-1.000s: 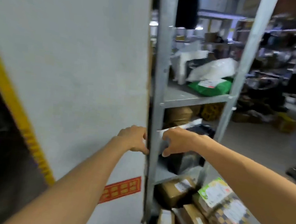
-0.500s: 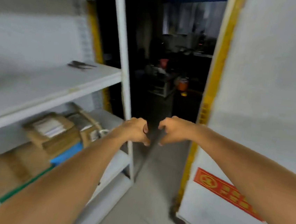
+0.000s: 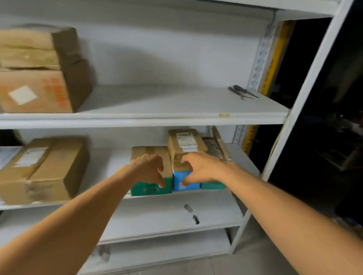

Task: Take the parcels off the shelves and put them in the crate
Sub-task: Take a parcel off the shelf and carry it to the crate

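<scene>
**Clerk:** Entry for the middle shelf [image 3: 191, 202], right end. What's on it?

**Picker:** One labelled parcel [image 3: 184, 142], brown, set on a blue box [image 3: 176, 181]. To its left is a brown carton [image 3: 150, 151] on a green box [image 3: 148, 190]. A second green box [image 3: 213, 185] sits just beside the blue one, on the right. All are near the shelf's front edge.

**Clerk:** Hands?

**Picker:** Left hand [image 3: 148, 167]: fingers parted and curved downward, tips at the front of the first green box, holding nothing. Right hand [image 3: 203, 168]: thumb up by the labelled parcel's front, fingers spread and curved down over the blue box's face. The picture is blurred, so I cannot tell whether the pads press yet, but no grip looks closed.

**Clerk:** Step in hand?

**Picker:** By my reading, taking hold of the blue-box stack to lift it off.

**Clerk:** Handling note?

**Picker:** Stacked goods, top piece loose. Clamp both layers together, thumb over the upper parcel and fingers against the lower box, so the top cannot slide. Draw straight out, clear of the shelf above [image 3: 178, 112], before turning. The left hand may steady the neighbouring stack or take it as its own load.

**Clerk:** Destination?

**Picker:** Crate: not in view. Locate it before carrying.
</scene>
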